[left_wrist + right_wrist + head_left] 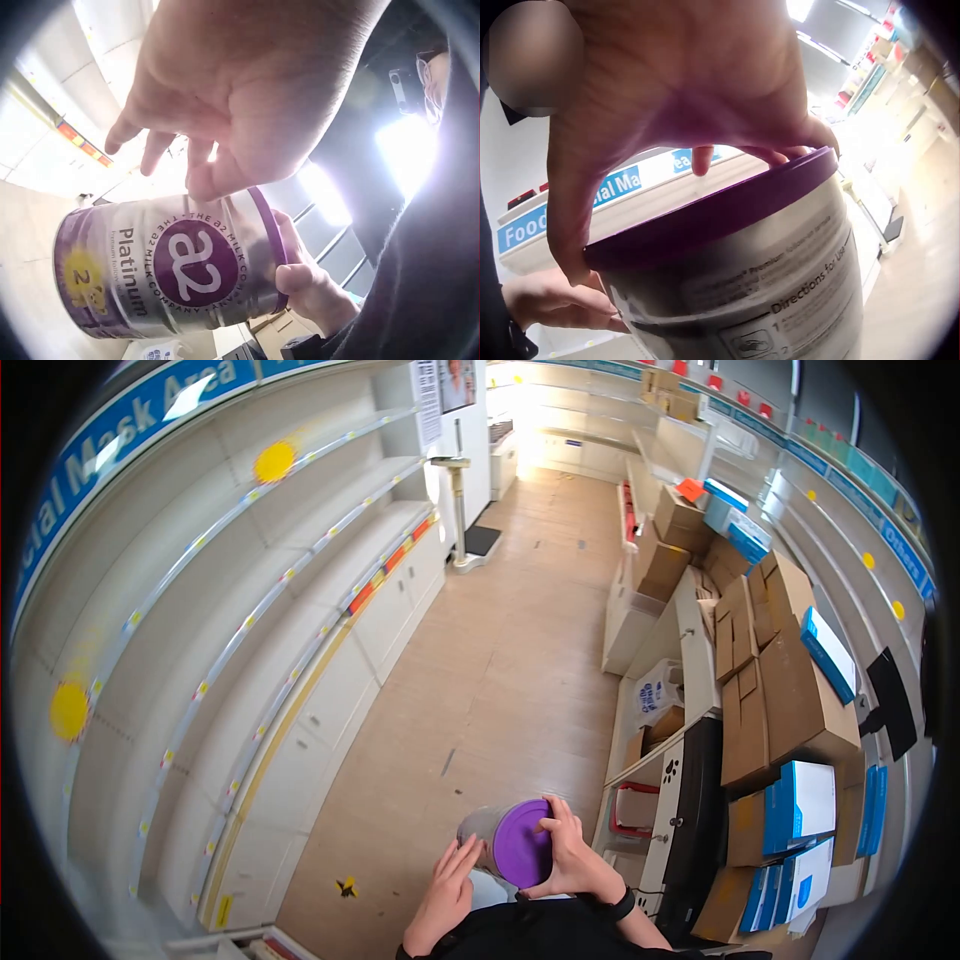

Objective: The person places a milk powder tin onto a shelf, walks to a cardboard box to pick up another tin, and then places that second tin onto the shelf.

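A silver milk powder tin (135, 262) with a purple "a2" label is held in front of the body, tilted on its side in the left wrist view. Its purple lid (520, 847) faces up toward the head camera. My right hand (580, 860) spans the lid, thumb on one side of the rim and fingers on the other; printed directions show below the rim in the right wrist view. My left hand (450, 892) lies against the tin's side with fairly straight fingers, the fingertips (202, 184) at its wall.
White shelves (250, 590) line the left side, above low cabinets (330, 690). On the right, cardboard boxes (790, 680) and blue-and-white boxes (805, 800) are stacked over a counter with open compartments. A column scale (460, 520) stands farther down the wooden floor (480, 670).
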Demonstrator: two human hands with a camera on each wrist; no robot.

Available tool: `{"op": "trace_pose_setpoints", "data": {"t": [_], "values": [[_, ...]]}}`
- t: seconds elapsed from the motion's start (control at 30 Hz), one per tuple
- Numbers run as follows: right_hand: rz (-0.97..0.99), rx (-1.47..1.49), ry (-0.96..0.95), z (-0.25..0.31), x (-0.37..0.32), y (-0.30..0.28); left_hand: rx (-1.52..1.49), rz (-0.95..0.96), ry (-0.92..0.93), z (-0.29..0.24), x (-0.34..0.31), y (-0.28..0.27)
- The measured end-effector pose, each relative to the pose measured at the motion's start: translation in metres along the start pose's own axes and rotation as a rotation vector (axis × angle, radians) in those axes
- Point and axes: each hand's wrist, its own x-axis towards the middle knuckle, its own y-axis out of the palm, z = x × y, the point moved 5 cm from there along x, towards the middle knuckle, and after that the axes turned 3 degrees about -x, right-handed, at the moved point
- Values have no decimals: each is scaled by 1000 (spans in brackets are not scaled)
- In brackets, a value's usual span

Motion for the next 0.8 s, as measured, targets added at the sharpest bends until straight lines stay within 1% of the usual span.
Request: {"op": "trace_pose_setpoints", "data": {"t": [0.07, 0.1, 0.17, 0.2, 0.27, 0.3, 0.33, 0.37, 0.4, 0.47, 0.5, 0.53, 0.6, 0.63, 0.67, 0.73, 0.8], "values": [[-28, 61, 98, -18, 11, -1, -55, 22, -39, 21, 22, -3], [-55, 43, 125, -25, 18, -1, -60, 33, -17, 35, 32, -6], [-86, 0, 156, -36, 35, -1, 92, 121, 22, 72, 51, -13], [-97, -25, 180, -41, 46, -1, 88, 121, 51, 90, 61, -20], [-126, -81, 190, -46, 75, -2, 133, 251, -40, 130, 87, -31], [-141, -105, 198, -52, 90, 2, 8, 41, 6, 133, 106, -47], [-162, -127, 205, -59, 107, 7, -120, -164, 56, 125, 126, -70], [-140, -180, 218, -64, 126, 13, -153, -170, 41, 121, 145, -94], [-49, -304, 276, -68, 146, 20, -151, -169, 73, 115, 166, -116], [8, -320, 237, -61, 194, 25, -464, -182, -331, 133, 202, -144], [-55, -392, 230, -60, 206, 32, -516, -198, -237, 150, 220, -151], [-7, -235, 264, -66, 229, 42, -524, -199, -219, 157, 237, -158], [48, -202, 218, -62, 261, 45, -428, -152, -110, 163, 266, -167], [46, -185, 159, -61, 274, 47, -427, -150, -108, 173, 274, -164], [41, -179, 161, -62, 286, 47, -434, -121, -79, 185, 283, -154], [74, -167, 114, -52, 308, 44, -426, -80, -57, 189, 297, -156], [98, -154, 149, -52, 324, 42, -517, -76, -81, 193, 309, -160]]}}
